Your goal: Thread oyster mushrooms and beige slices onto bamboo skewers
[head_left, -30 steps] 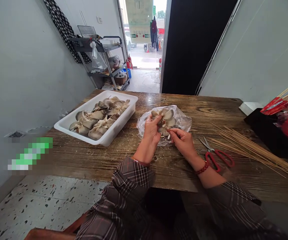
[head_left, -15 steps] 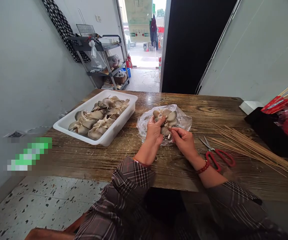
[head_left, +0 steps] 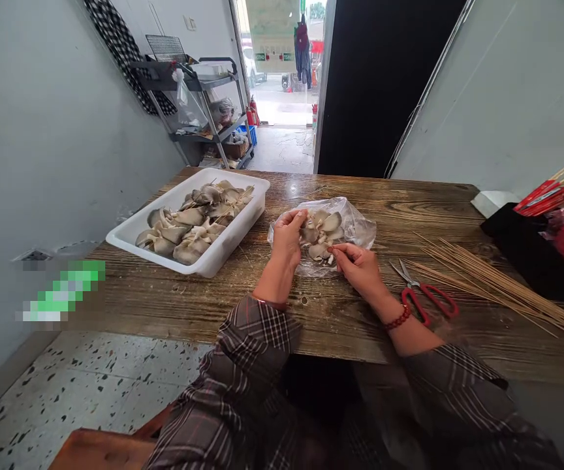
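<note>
Grey-white mushrooms (head_left: 325,225) lie in and over a clear plastic bag (head_left: 360,225) on the wooden table. My left hand (head_left: 286,238) is at the left edge of this cluster, thumb and fingertips pinched together; what is between them is too small to make out. At the lower right of the cluster, my right hand (head_left: 359,266) has its thumb and index finger closed on something small beside a mushroom, which I cannot make out. To the left, a white tray (head_left: 212,266) holds several bunches of mushrooms (head_left: 191,219).
Red-handled scissors (head_left: 414,284) lie right of my right hand, beside a spread of thin wooden sticks (head_left: 497,277). A black box (head_left: 512,235) with red-wrapped packets stands at the far right. Beyond the table is a shelf cart (head_left: 218,137).
My left hand has moved up and left, off the middle of the mushroom cluster, showing more of it. My right hand stays nearly in place. The whole view has shifted slightly.
</note>
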A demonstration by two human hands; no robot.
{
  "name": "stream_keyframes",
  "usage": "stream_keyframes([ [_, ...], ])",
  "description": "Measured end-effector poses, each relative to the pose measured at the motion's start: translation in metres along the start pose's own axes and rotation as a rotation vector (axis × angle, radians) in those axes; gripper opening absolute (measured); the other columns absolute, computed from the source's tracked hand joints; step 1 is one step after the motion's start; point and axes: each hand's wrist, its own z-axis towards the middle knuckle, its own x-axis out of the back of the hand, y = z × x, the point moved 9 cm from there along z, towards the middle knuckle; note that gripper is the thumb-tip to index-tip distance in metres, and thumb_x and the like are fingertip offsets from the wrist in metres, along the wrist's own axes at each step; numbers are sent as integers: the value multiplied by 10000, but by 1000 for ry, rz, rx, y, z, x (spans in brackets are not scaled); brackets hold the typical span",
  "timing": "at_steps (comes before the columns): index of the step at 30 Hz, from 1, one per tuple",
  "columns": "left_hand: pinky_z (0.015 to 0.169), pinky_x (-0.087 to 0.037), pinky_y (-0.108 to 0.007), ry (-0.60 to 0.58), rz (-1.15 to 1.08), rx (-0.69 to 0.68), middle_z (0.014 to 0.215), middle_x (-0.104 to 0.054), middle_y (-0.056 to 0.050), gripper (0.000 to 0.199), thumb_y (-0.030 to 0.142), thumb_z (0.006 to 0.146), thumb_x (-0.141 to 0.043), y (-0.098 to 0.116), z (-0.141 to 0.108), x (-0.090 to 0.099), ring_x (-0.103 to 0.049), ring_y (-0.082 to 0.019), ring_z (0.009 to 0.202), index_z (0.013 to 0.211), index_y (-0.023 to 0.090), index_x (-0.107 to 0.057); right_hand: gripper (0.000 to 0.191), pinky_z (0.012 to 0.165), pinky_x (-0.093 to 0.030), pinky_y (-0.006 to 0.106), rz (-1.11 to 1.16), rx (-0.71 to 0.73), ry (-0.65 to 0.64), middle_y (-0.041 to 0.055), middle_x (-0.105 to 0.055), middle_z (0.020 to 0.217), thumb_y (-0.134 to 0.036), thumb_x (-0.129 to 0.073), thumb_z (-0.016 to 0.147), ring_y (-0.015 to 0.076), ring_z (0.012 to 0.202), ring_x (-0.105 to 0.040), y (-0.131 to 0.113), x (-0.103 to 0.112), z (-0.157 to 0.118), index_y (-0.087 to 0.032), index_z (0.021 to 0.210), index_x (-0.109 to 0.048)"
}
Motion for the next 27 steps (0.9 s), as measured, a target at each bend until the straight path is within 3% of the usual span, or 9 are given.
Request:
stream_keyframes([
  [6,513,-327,-196,-60,106,25,592,-563,40,337,375,508,-857,6,0,1,-440,-68,545,650,163,-637,344,501,-357,238,-8,-2,-29,-29,-561,510,-445,-583,855,104,472,-466,2,-3,-1,-138,865,-737],
  [13,500,-330,-209,-96,172,114,547,-533,37,389,402,447,-864,-8,0,0,-435,-70,521,556,155,-584,327,499,-374,235,-79,50,5,-25,-585,510,-417,-570,868,111,470,-502,2,0,-1,-142,875,-747],
  [18,504,-324,-208,-101,200,114,539,-523,39,382,383,466,-855,-13,-1,0,-433,-68,521,529,158,-553,284,537,-415,250,-180,128,70,-6,-631,548,-368,-565,874,133,502,-556,-2,5,-3,-154,858,-751],
  [27,529,-326,-214,-135,205,86,540,-539,35,326,350,535,-828,-17,-6,-7,-426,-65,521,537,153,-569,248,682,-509,301,-401,245,128,57,-765,810,-325,-533,901,209,713,-700,-11,8,-6,-205,883,-749],
])
